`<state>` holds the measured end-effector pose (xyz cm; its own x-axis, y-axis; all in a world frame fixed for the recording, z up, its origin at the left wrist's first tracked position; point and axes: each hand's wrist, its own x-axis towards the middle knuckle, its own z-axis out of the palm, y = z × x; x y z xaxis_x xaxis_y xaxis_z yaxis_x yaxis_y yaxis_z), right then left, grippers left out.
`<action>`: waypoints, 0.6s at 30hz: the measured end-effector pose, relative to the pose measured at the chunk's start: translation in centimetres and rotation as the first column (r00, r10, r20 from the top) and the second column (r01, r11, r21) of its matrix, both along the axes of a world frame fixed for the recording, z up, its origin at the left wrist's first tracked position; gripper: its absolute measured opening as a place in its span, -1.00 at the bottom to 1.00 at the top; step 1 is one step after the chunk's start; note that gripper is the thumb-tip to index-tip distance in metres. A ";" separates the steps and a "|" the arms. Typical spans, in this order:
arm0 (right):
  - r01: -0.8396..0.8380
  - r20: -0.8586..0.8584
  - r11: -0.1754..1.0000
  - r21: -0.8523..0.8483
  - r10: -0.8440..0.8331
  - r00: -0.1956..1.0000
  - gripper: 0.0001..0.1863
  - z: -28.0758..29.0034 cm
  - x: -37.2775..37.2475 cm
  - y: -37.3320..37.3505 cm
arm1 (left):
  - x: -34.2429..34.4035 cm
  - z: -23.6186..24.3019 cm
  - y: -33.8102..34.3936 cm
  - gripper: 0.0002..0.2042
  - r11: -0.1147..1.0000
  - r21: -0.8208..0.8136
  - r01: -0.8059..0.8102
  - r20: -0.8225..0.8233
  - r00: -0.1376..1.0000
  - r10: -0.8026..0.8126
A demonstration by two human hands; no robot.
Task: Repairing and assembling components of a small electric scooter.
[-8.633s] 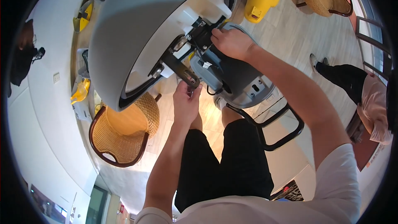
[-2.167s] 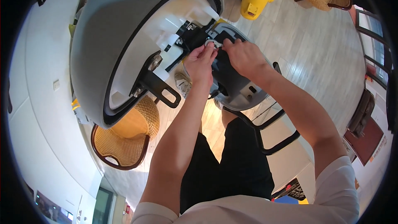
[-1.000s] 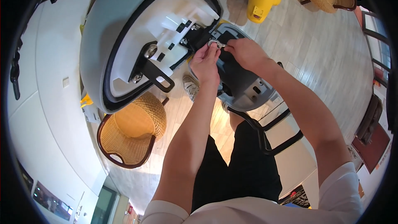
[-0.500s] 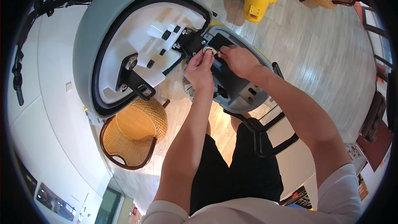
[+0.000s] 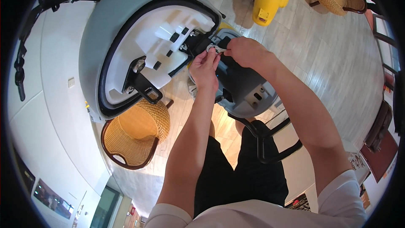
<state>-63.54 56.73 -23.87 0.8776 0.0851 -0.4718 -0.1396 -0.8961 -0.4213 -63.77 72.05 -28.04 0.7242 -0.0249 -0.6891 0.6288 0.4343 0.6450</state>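
Fingertips of both hands meet on a small silvery piece (image 5: 214,49) above the grey compartment (image 5: 247,109): the left hand (image 5: 204,72) pinches its ring-shaped end between thumb and fingers, and the right hand (image 5: 248,53) grips its thin other end, fingers curled in; what the piece is, it is too small to tell. Below, the compartment stands uncovered, its grey rim curving around a dark interior whose depth I cannot judge; slots and round holes pierce its near end. A black hinge (image 5: 195,44) joins the grey compartment to a grey seat (image 5: 99,38) tipped up on the left, its hollow white underside (image 5: 147,42) holding black pads and a bolted-on black bracket (image 5: 144,85) with a slotted end. Inside the curved wicker chair (image 5: 141,120), just beyond the seat's lower edge, lies a smooth tan base.
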 end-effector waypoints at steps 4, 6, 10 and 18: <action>0.051 -0.057 0.998 0.028 -0.049 0.997 -0.69 0.6 0.2 -0.1 | 0.6 -0.4 0.5 -0.81 0.997 0.017 0.082 0.070 0.994 -0.083; 0.087 -0.019 0.996 0.025 -0.086 0.996 -0.68 0.3 -0.7 0.1 | 1.0 -0.4 0.4 -0.82 0.992 -0.021 0.128 0.089 0.988 -0.126; 0.116 0.045 0.991 -0.070 -0.113 0.993 -0.72 1.0 -1.7 2.5 | 1.9 -0.4 1.1 -0.82 0.993 0.002 0.114 0.060 0.992 -0.114; 0.045 0.101 0.969 -0.242 -0.021 0.995 -0.80 0.7 -2.5 2.3 | 0.9 -0.6 1.5 -0.82 0.987 -0.029 0.158 0.039 0.987 -0.157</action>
<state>-66.03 58.99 -23.19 0.9207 -0.0519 -0.3869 -0.1401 -0.9690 -0.2034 -62.90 73.56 -28.68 0.7339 -0.1621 -0.6596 0.6674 0.3525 0.6560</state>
